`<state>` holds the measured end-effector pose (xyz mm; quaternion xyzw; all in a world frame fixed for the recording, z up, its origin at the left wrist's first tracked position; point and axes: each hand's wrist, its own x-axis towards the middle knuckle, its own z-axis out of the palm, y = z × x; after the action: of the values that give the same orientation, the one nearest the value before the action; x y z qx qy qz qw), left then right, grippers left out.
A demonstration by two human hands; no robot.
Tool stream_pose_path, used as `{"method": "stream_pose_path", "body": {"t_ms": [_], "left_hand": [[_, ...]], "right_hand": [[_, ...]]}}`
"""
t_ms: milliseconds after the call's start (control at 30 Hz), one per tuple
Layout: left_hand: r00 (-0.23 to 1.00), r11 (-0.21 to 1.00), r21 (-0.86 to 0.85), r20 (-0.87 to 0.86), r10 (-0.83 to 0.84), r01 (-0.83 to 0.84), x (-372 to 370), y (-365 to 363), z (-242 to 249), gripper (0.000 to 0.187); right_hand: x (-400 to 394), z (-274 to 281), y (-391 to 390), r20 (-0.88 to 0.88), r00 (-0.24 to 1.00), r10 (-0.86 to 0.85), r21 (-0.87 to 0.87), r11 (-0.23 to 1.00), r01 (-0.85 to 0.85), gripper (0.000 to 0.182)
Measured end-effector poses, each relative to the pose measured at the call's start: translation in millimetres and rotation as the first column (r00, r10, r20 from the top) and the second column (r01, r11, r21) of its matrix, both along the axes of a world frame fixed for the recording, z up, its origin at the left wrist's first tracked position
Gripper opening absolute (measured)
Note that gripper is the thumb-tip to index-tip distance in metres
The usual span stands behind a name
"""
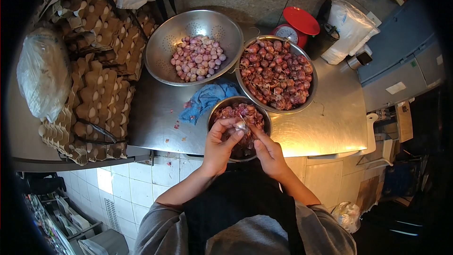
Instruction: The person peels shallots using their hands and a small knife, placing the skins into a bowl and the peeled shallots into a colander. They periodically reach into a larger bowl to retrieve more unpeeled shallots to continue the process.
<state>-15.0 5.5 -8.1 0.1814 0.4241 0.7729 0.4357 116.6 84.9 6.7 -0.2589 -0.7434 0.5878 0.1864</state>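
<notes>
My left hand [222,142] pinches a small pale shallot [241,126] over a small metal bowl [267,138] at the table's front edge. Close on its right, my right hand [269,152] has its fingers closed round a small knife, whose thin blade touches the shallot. Reddish skins [236,110] lie in the small bowl. Behind it on the right, a wide metal bowl holds many unpeeled red shallots [276,73]. Peeled pinkish shallots [198,59] sit in the large metal colander [160,52] at the back left.
A blue cloth [205,101] lies left of the small bowl on the steel table [330,127]. Stacked egg trays [99,104] and a plastic bag [43,73] stand at the left. A red scale [301,21] and white bags [347,28] are at the back right.
</notes>
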Motion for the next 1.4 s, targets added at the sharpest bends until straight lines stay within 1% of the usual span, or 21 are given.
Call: {"method": "stream_pose_path", "body": {"t_ms": [67, 100, 167, 333, 400, 467, 500, 600, 633, 700, 800, 867, 900, 967, 1000, 1100, 1167, 1200, 1267, 1333, 1400], "left_hand": [[1.000, 1.000, -0.024, -0.008, 0.004, -0.005, 0.8, -1.0, 1.5, 0.026], [1.000, 0.999, -0.036, -0.012, 0.008, -0.008, 1.1, -1.7, 2.2, 0.026], [1.000, 1.000, -0.020, -0.023, 0.014, -0.014, 0.9, -1.5, 3.8, 0.026], [1.000, 1.000, -0.008, -0.019, 0.009, -0.009, 1.4, -1.1, 1.1, 0.026], [1.000, 1.000, -0.004, -0.015, -0.025, 0.025, 0.8, -2.0, -0.1, 0.026], [0.995, 0.999, 0.005, 0.089, -0.054, 0.054, 2.3, -1.6, 7.0, 0.027], [0.988, 0.998, 0.012, 0.140, -0.069, 0.068, 3.0, -1.6, 11.4, 0.028], [0.968, 0.993, 0.024, 0.222, -0.115, 0.112, 2.1, -3.8, 17.4, 0.029], [0.965, 0.991, 0.016, 0.226, -0.130, 0.130, 1.0, -4.7, 15.6, 0.030], [0.959, 0.986, 0.001, 0.234, -0.162, 0.166, -2.0, -6.2, 8.5, 0.032], [0.937, 0.981, 0.052, 0.292, -0.193, 0.186, -5.0, -5.4, 3.4, 0.028], [0.935, 0.984, 0.078, 0.308, -0.174, 0.158, -3.7, -4.1, 8.0, 0.022], [0.934, 0.985, 0.091, 0.316, -0.165, 0.143, -2.8, -3.4, 9.7, 0.020], [0.936, 0.990, 0.089, 0.327, -0.132, 0.109, -0.1, -2.4, 8.8, 0.016], [0.936, 0.992, 0.088, 0.332, -0.118, 0.093, 1.4, -2.0, 8.1, 0.014], [0.945, 0.992, 0.103, 0.310, -0.101, 0.072, 3.9, -1.1, 6.3, 0.017], [0.972, 0.996, 0.081, 0.229, -0.058, 0.040, 5.1, -1.3, -1.7, 0.018], [0.981, 0.997, 0.071, 0.188, -0.037, 0.024, 5.6, -1.1, -3.7, 0.019], [0.981, 0.997, 0.073, 0.189, -0.037, 0.024, 6.6, -1.0, -1.3, 0.019], [0.980, 0.997, 0.078, 0.196, -0.036, 0.021, 8.1, -0.7, 2.2, 0.019], [0.978, 0.996, 0.085, 0.207, -0.033, 0.015, 9.6, -0.4, 4.5, 0.019]], "right_hand": [[1.3, -0.7, 0.4, 0.009, 1.000, -0.010, -0.122, 0.992, 0.012, 0.038], [1.5, -2.6, -0.1, -0.018, 1.000, -0.016, -0.168, 0.986, 0.013, 0.038], [1.1, -2.8, -1.1, -0.049, 0.999, -0.014, -0.176, 0.984, 0.005, 0.038], [-1.2, -6.7, -0.3, -0.085, 0.996, 0.009, 0.001, 1.000, -0.009, 0.038], [0.4, -4.6, 0.2, -0.056, 0.998, -0.006, -0.127, 0.992, -0.001, 0.038], [1.9, -7.8, 2.1, -0.042, 0.999, -0.031, -0.197, 0.980, 0.022, 0.038], [2.1, -13.9, 4.2, -0.042, 0.998, -0.051, -0.203, 0.978, 0.042, 0.038], [-0.6, -16.7, 9.6, -0.099, 0.989, -0.114, -0.176, 0.980, 0.096, 0.039], [-1.9, -16.0, 10.9, -0.128, 0.983, -0.134, -0.160, 0.981, 0.113, 0.040], [2.0, -16.9, 13.9, -0.066, 0.993, -0.100, -0.174, 0.981, 0.087, 0.041], [4.6, -16.4, 12.9, -0.051, 0.996, -0.075, -0.241, 0.969, 0.060, 0.042], [6.4, -10.7, 8.0, -0.012, 0.997, -0.079, -0.336, 0.939, 0.070, 0.043], [7.5, -2.8, 3.6, 0.036, 0.996, -0.083, -0.399, 0.912, 0.091, 0.043], [7.8, 0.3, -1.8, 0.031, 0.998, -0.052, -0.351, 0.935, 0.060, 0.043], [7.6, -0.9, -4.0, -0.017, 1.000, -0.015, -0.234, 0.972, 0.010, 0.044], [3.3, 0.5, -8.7, -0.059, 0.998, 0.013, 0.008, 1.000, -0.013, 0.044], [1.0, 2.2, -7.6, -0.063, 0.998, 0.010, 0.126, 0.992, -0.002, 0.043], [1.2, 2.4, -6.7, -0.052, 0.999, 0.011, 0.125, 0.992, -0.005, 0.042], [3.2, 2.6, -4.6, -0.030, 0.999, 0.013, 0.123, 0.992, -0.009, 0.042], [5.9, -7.4, -3.7, -0.063, 0.998, -0.017, -0.019, 1.000, 0.016, 0.041], [8.5, -10.1, -5.2, -0.046, 0.998, -0.049, -0.175, 0.984, 0.040, 0.041]]}}
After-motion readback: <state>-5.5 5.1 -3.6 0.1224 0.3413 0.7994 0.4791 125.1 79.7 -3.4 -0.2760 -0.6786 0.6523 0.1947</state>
